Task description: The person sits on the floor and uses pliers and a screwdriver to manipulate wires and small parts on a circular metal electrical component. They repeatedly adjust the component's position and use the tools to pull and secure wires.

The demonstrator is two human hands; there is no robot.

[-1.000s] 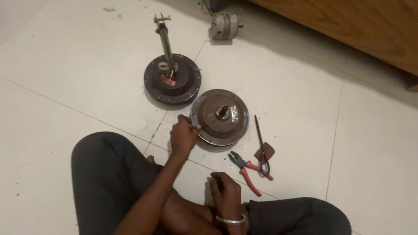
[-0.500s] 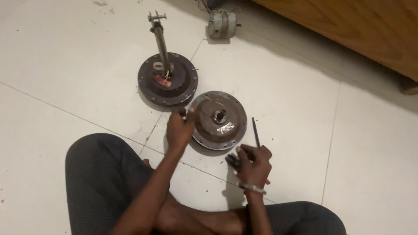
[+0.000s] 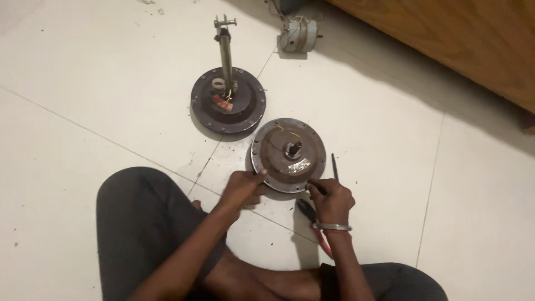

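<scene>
A round brown motor housing (image 3: 287, 153) with a short centre shaft lies flat on the white tiled floor in front of my crossed legs. My left hand (image 3: 242, 188) grips its near-left rim. My right hand (image 3: 332, 199), a metal bangle on its wrist, is curled with fingertips pinched against the near-right rim; whether it holds anything small is hidden. A dark screwdriver (image 3: 334, 166) lies on the floor just beyond my right hand. Red-handled pliers (image 3: 317, 231) lie partly under my right wrist.
A second round housing (image 3: 227, 101) with a tall upright metal rod stands behind and left of the first, almost touching it. A small grey motor part (image 3: 299, 34) with wires lies farther back. A wooden furniture edge (image 3: 457, 39) runs along the top right.
My right hand went from my lap, over the pliers and screwdriver, to the housing's near-right rim. My left hand stayed on the near-left rim.
</scene>
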